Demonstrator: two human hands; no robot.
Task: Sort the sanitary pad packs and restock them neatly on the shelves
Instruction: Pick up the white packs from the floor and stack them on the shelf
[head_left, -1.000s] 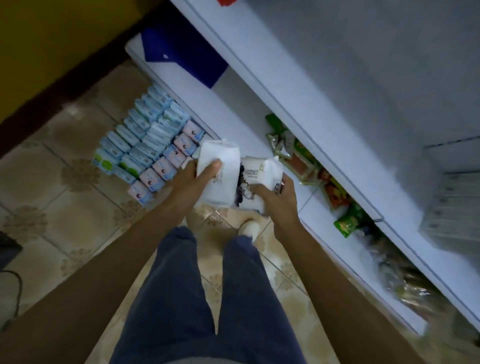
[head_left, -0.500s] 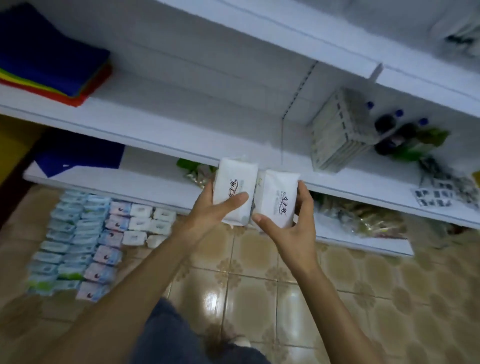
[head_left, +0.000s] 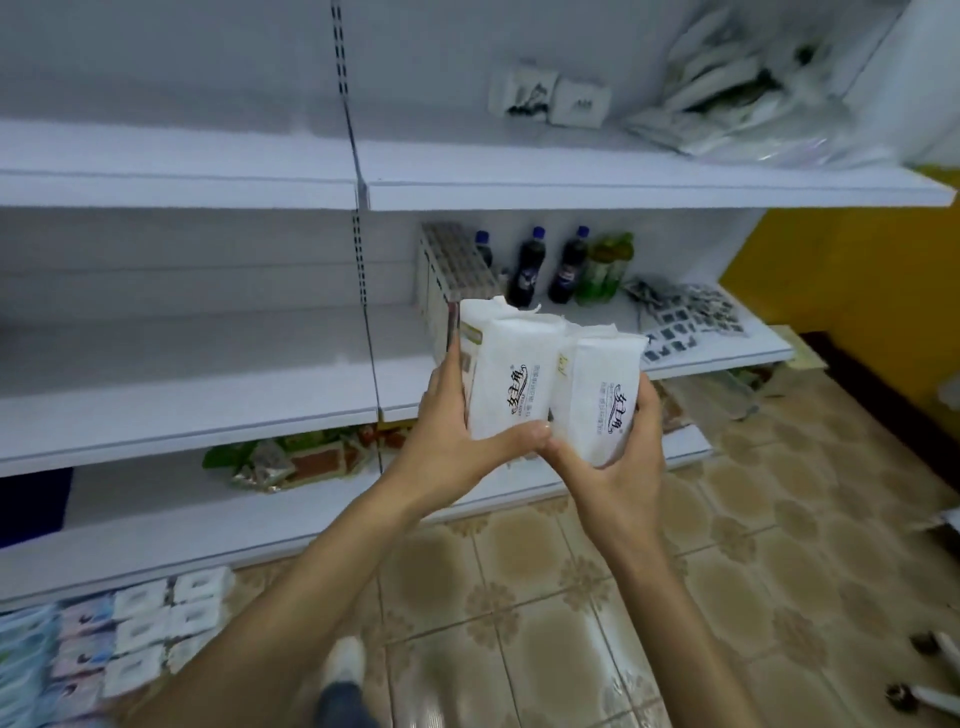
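Note:
My left hand (head_left: 447, 431) grips white sanitary pad packs (head_left: 506, 374), thumb across the front one and another pack behind it. My right hand (head_left: 623, 462) holds a second white pack (head_left: 597, 395) right beside them, and the packs touch. Both hands are raised in front of the middle shelf (head_left: 182, 410). More pad packs (head_left: 104, 654), white, pink and blue, lie in rows on the floor at the lower left. Two white packs (head_left: 550, 96) stand on the top shelf (head_left: 623, 182).
Dark and green drink bottles (head_left: 571, 265) and a carton (head_left: 452, 275) stand on the middle shelf behind the packs. Small sachets (head_left: 680, 322) lie to their right. Snack packets (head_left: 291, 457) sit on the lower shelf. Plastic-wrapped goods (head_left: 737, 104) fill the top shelf's right end.
The view has tilted up from the floor to the shelves. Both hands have risen with their packs from near the floor to the height of the middle shelf.

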